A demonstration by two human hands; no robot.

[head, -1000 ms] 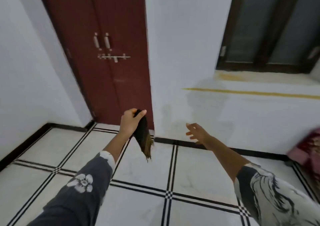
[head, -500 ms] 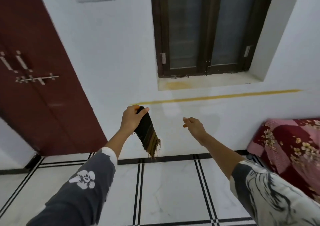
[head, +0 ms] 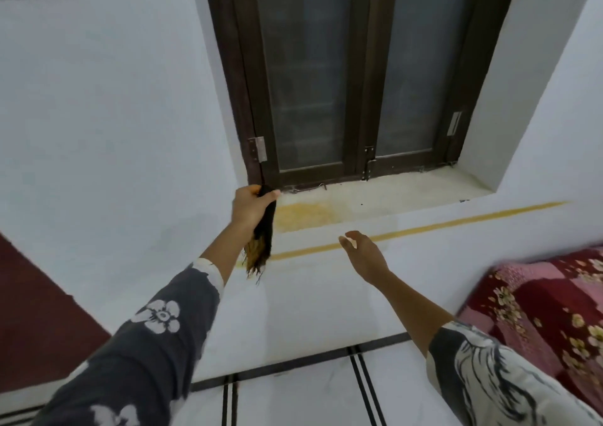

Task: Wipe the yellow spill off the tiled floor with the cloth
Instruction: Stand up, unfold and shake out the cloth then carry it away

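Note:
My left hand (head: 252,208) grips a dark cloth (head: 262,236) by its top; the cloth hangs down with a frayed, yellow-stained lower end. It is raised to the left end of a window sill (head: 408,190), just left of a yellow stain (head: 305,215) on that sill. My right hand (head: 363,256) hovers in the air lower right of the stain, fingers relaxed and holding nothing. The tiled floor (head: 293,399) with black double lines shows at the bottom; no yellow spill is visible on it.
A dark-framed window (head: 355,76) fills the recess above the sill. A yellow stripe (head: 424,228) runs along the white wall below. A red floral bedspread (head: 548,305) lies at the right edge. Part of a dark red door (head: 36,321) shows at lower left.
The view has swung right and up from the red door to the window. My left hand with the cloth has risen to the sill's left end; my right hand stays open.

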